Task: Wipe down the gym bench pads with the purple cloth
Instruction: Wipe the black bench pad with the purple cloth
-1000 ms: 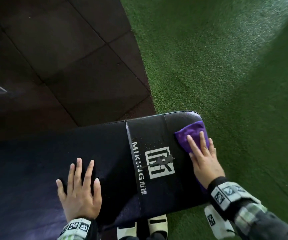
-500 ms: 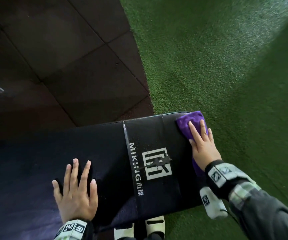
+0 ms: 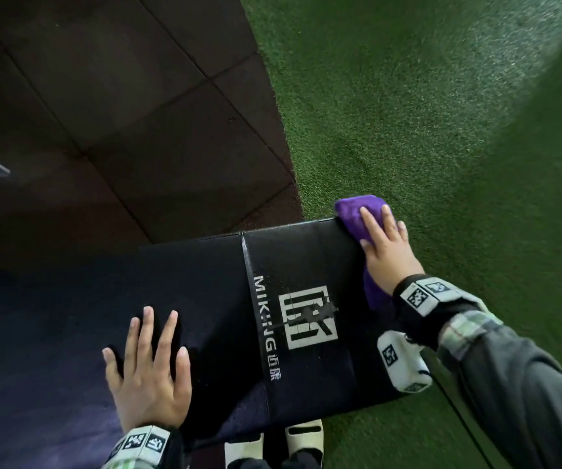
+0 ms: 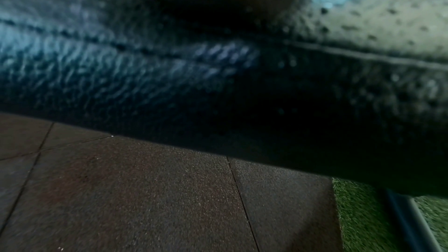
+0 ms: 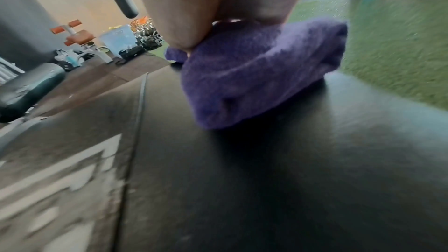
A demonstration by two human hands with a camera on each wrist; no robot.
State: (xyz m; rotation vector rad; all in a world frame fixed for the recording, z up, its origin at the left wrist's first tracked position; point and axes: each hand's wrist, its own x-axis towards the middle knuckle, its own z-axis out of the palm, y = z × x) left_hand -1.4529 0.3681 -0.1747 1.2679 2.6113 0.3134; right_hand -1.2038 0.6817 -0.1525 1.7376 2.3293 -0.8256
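While your right hand (image 3: 389, 252) presses the purple cloth (image 3: 361, 211) flat-fingered, it sits at the bench pad's (image 3: 205, 282) far right corner;
your left hand (image 3: 147, 370) rests open, fingers spread, mid-pad, left of the white logo (image 3: 308, 316).

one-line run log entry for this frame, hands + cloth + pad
phase: wiping | right hand: flat on purple cloth at far right corner of bench pad | left hand: flat on pad, bracing
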